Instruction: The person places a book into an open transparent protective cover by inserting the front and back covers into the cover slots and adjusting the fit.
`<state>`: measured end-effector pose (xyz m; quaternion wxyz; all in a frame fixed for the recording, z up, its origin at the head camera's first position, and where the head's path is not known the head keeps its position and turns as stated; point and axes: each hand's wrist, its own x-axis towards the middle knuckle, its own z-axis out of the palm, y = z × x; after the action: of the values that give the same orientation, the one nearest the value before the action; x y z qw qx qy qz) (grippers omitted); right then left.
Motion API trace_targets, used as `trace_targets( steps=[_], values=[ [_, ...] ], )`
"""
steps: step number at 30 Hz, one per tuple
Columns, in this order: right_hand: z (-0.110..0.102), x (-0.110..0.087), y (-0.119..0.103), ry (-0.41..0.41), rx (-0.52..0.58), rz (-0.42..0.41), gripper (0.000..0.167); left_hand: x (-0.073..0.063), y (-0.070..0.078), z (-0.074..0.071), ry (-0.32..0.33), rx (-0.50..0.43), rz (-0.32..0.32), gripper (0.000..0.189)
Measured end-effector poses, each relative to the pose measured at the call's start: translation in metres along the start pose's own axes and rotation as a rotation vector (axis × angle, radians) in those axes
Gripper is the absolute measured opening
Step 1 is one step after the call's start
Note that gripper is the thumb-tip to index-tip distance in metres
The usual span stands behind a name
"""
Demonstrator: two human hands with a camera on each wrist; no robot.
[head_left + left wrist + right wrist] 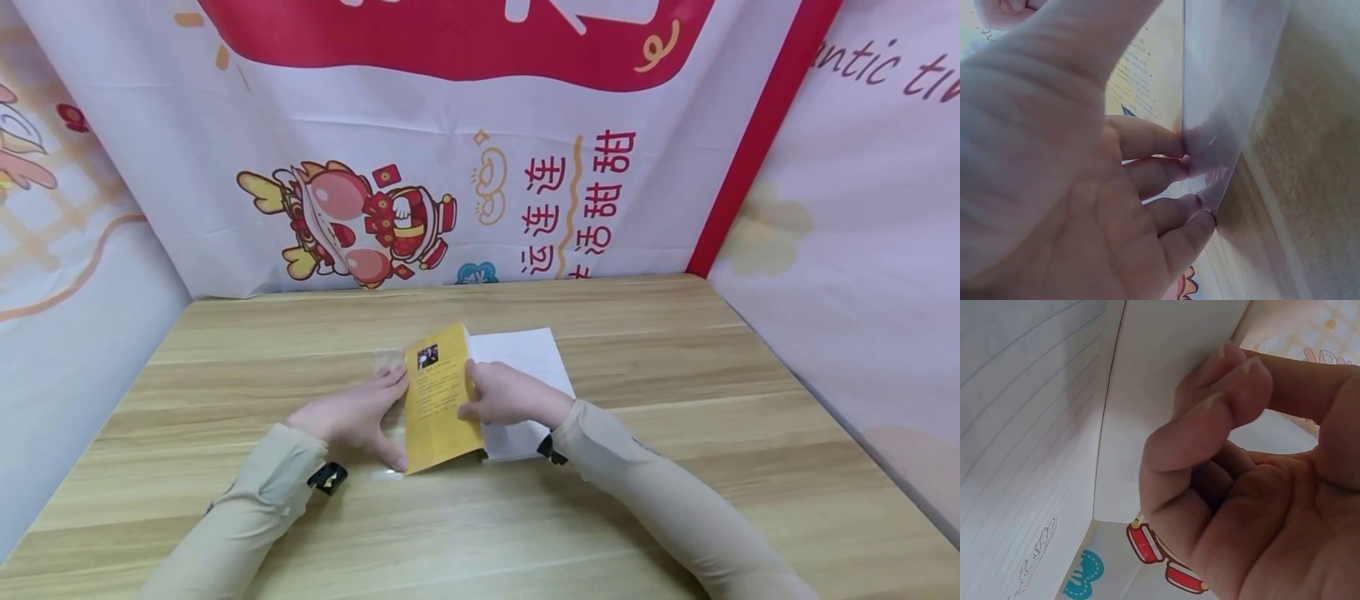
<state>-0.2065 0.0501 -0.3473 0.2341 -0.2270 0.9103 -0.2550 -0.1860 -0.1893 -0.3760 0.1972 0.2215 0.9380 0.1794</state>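
Note:
An open book lies mid-table in the head view, its yellow cover (442,425) raised at a slant and its white pages (528,354) spread to the right. Clear plastic film (1232,59) sticks out along the cover's left edge. My left hand (360,414) rests at that edge with thumb and fingers spread wide; in the left wrist view its fingertips touch the film. My right hand (513,396) pinches the cover's right edge between thumb and curled fingers. Seen from the right wrist, these fingers (1188,434) stand beside a lined page (1029,425).
The book lies on a wood-grain table (480,533). A white cloth with red print (420,108) hangs behind the far edge, and printed cloth (847,250) borders the right side. Black straps (327,478) show under both wrists.

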Motion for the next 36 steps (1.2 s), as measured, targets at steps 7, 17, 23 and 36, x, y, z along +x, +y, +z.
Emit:
trace_targets(
  steps=[7,17,23,36],
  values=[
    [0.0028,0.0009,0.0006,0.011,-0.002,0.004,0.048,0.0003,0.002,-0.0009,0.003,-0.005,-0.003,0.133],
    [0.0043,0.0001,-0.0009,0.029,-0.021,-0.011,0.046,0.0005,0.0017,0.0,-0.005,0.002,-0.022,0.133],
    [0.0063,0.0016,-0.0015,0.038,-0.014,-0.014,0.044,-0.0018,0.0019,0.0001,0.007,0.024,-0.014,0.132],
    [0.0102,0.0002,-0.0027,0.055,-0.005,-0.04,0.049,-0.0036,0.0015,-0.0022,0.022,-0.021,0.006,0.134]
  ],
)
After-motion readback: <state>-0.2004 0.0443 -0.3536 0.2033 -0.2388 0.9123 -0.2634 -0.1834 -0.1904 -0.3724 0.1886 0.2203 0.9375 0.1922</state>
